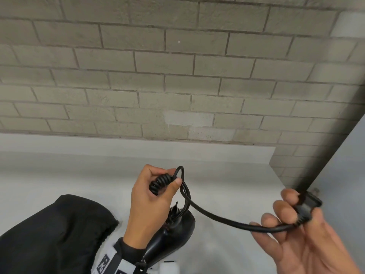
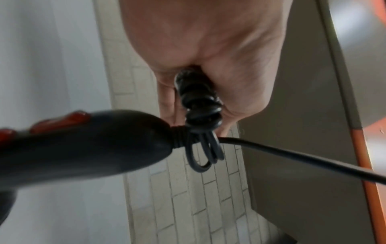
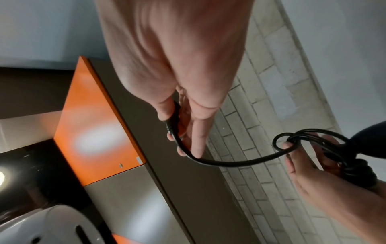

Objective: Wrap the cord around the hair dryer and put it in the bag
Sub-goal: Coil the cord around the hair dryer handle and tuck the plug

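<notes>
Cord runs between the two hands above the pale tabletop. The left hand has its grip curled round the coiled part of the cord, with the thumb pressing several loose loops against it, and the black hair dryer hangs below that hand by its cord end. In the left wrist view the dryer's handle shows red buttons, and the loops bunch right where the cord leaves it. The right hand has its grip pinching the plug between thumb and fingers, the remaining fingers only loosely bent. A black bag lies on the tabletop to the left, just beside the left forearm. A grey brick wall rises behind.
</notes>
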A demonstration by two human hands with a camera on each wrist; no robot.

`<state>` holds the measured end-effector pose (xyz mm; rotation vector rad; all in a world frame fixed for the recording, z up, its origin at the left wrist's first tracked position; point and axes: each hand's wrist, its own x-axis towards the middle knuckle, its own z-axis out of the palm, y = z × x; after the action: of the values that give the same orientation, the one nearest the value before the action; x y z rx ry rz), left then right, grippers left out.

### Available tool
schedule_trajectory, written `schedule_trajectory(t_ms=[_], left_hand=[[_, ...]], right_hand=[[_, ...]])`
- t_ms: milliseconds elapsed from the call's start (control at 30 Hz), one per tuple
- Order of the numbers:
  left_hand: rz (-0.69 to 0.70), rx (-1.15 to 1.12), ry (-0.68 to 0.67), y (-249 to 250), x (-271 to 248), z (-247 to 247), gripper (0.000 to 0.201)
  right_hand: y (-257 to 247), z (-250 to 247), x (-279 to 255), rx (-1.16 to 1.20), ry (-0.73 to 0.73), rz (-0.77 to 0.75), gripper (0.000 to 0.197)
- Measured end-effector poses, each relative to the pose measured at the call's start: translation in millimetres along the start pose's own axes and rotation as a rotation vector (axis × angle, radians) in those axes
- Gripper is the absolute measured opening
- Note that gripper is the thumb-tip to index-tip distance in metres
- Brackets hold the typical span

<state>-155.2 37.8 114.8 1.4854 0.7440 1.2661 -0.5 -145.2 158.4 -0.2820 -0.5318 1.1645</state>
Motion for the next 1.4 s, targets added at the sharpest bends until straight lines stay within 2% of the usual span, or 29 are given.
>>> schedule_trajectory(t_ms=[167,333,467,567,633,667,700,767,900,1000,1100,1267,1400], left_hand=[[-0.191,-0.288,-0.041,-1.5,-0.8,-0.5,0.022],[-0.266,-0.337,-0.034,-6.7,-2.1,-2.6,0.025],[-0.255,-0.351,-0.015,-8.1,-2.5,-4.1,0.031],[-0.240,-0.375,-0.031,-8.0,-3.4,-4.4,0.033],[-0.252,-0.435,-0.056,-7.5,-5.1,-4.2,0.034],[-0.260,-0.461,-0.069,-6.8,-6.2,-3.9,0.035],[-0.264,-0.477,-0.078,-6.3,-7.0,-3.8,0.035],[-0.255,-0.462,-0.081,-6.4,-8.1,-2.6,0.033],[-0.192,-0.362,-0.053,-9.0,-8.7,-2.9,0.032],[-0.153,-0.300,-0.030,-13.1,-6.5,-6.7,0.032],[-0.143,-0.286,-0.006,-14.1,-4.8,-10.2,0.036],[-0.091,-0.297,-0.083,-6.3,-6.6,-11.3,0.058],[-0.077,-0.262,-0.145,-3.5,-7.5,-12.0,0.037]], right_hand=[[11.1,-21.4,12.1,0.094,0.039,0.014,0.046],[15.9,-26.3,13.5,0.054,0.030,0.065,0.049],[8.8,-29.4,14.5,0.077,0.038,0.102,0.054],[-1.1,-35.3,10.4,-0.010,0.100,0.070,0.058],[-4.4,-19.3,13.8,-0.114,0.199,0.031,0.051],[-3.6,-20.3,20.6,-0.135,0.147,0.015,0.044],[0.6,-20.3,21.3,-0.189,0.194,0.010,0.040],[9.6,-14.9,20.7,-0.499,0.426,-0.099,0.030],[27.2,-17.9,28.3,-0.619,0.531,-0.134,0.034],[24.6,-10.6,27.8,-0.511,0.493,-0.089,0.034],[15.6,-3.2,26.6,-0.518,0.463,-0.075,0.035],[-3.6,4.7,27.2,-0.558,0.453,-0.126,0.036],[-11.9,3.5,27.6,-0.547,0.486,-0.129,0.034]])
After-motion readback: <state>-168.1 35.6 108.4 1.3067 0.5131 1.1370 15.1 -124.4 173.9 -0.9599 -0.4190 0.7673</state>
